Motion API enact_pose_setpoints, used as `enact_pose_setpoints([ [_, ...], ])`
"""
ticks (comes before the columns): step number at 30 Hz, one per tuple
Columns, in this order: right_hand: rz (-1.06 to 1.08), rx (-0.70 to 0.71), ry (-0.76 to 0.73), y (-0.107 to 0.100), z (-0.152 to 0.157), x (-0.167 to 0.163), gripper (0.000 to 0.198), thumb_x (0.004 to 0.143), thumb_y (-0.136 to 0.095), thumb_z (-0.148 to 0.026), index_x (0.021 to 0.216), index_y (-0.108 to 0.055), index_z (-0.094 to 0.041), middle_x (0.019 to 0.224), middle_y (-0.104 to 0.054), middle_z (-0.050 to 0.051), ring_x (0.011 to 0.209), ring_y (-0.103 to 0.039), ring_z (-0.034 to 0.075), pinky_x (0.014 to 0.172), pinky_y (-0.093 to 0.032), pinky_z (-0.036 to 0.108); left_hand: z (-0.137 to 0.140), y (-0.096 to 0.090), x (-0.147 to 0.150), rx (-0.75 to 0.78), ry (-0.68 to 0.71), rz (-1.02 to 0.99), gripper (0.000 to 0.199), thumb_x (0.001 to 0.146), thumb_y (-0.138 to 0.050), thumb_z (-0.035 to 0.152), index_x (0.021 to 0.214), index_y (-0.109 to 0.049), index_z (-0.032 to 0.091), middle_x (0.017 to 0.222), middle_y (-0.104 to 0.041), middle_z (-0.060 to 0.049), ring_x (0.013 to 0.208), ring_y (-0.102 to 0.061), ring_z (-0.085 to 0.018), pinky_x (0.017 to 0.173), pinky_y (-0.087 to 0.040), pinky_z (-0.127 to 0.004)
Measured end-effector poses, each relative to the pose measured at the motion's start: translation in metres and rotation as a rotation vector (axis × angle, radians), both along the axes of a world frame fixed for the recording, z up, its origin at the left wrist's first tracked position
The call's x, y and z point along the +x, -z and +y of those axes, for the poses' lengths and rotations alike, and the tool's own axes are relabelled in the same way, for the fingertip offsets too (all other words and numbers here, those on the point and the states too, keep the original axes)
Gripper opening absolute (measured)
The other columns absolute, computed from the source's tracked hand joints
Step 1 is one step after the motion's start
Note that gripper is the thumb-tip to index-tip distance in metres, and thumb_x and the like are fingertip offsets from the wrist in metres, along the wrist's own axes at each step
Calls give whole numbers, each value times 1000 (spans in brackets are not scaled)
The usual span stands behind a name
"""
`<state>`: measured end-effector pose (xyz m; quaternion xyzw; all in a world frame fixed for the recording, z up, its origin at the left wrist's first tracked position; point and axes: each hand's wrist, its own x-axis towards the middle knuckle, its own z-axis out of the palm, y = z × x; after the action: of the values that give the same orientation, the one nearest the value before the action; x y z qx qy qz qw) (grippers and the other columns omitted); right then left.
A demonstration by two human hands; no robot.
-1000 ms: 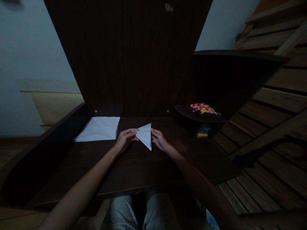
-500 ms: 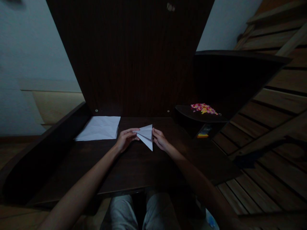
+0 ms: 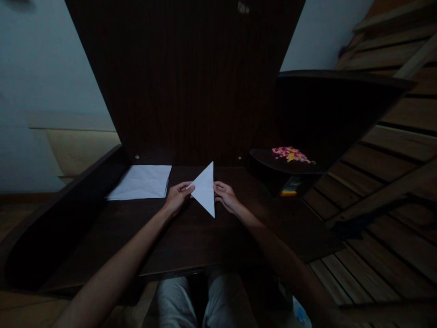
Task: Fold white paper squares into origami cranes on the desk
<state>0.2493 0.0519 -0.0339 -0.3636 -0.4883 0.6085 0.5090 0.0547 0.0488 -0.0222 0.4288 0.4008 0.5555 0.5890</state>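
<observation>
A white sheet of folded paper (image 3: pixel 205 190) forms a flat triangle above the dark desk, its long edge upright on the right and one corner pointing left. My left hand (image 3: pixel 178 197) pinches that left corner, thumb on top and fingers underneath. At the middle of the long edge, my right hand (image 3: pixel 226 196) grips the paper between thumb and fingers; part of those fingers lies behind it. Left of my left hand lies a stack of white paper (image 3: pixel 141 182) with creases across the top sheet.
A dark wooden desk (image 3: pixel 164 255) has a raised side panel (image 3: pixel 68 205) at left and a tall back panel (image 3: pixel 198 82). On the right, a small corner shelf (image 3: pixel 262 159) carries a heap of pink and yellow bits (image 3: pixel 290 154). Wooden slats (image 3: pixel 382 182) stand beyond it.
The folded paper has gone from a narrow shape with a flap standing apart to a wider flat triangle. My left thumb now presses on its top; both hands stay nearly in place.
</observation>
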Motion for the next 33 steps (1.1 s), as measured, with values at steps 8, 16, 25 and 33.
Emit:
enact_pose_setpoints([
  [8, 28, 1, -47, 0, -2, 0, 36, 62, -79, -45, 83, -63, -20, 72, -61, -1, 62, -55, 12, 50, -44, 22, -1, 1, -1, -27, -5, -1, 57, 52, -84, 32, 102, -60, 16, 72, -70, -1, 66, -65, -16, 62, -49, -26],
  [16, 14, 5, -76, -2, -2, 2, 34, 64, -76, -42, 85, -60, -21, 75, -62, 0, 63, -56, 13, 51, -45, 22, -1, -2, 0, -50, 18, -47, 52, 50, -85, 29, 91, -54, 18, 69, -69, 0, 61, -64, -14, 59, -48, -24],
  [25, -208, 183, 178, 10, 6, -1, 27, 67, -68, -34, 87, -53, -23, 72, -57, -4, 58, -52, 11, 47, -41, 21, 0, 3, 1, 50, -34, 42, 45, 53, -84, 38, 82, -57, 17, 67, -69, -1, 62, -64, -16, 56, -50, -26],
  [33, -392, 235, 283, 6, 8, 6, 20, 71, -56, -30, 79, -70, -19, 72, -59, 1, 54, -49, 11, 48, -38, 24, -1, 5, 2, 82, 89, 160, 41, 59, -79, 33, 93, -64, 15, 88, -71, -6, 79, -66, -20, 74, -54, -34],
])
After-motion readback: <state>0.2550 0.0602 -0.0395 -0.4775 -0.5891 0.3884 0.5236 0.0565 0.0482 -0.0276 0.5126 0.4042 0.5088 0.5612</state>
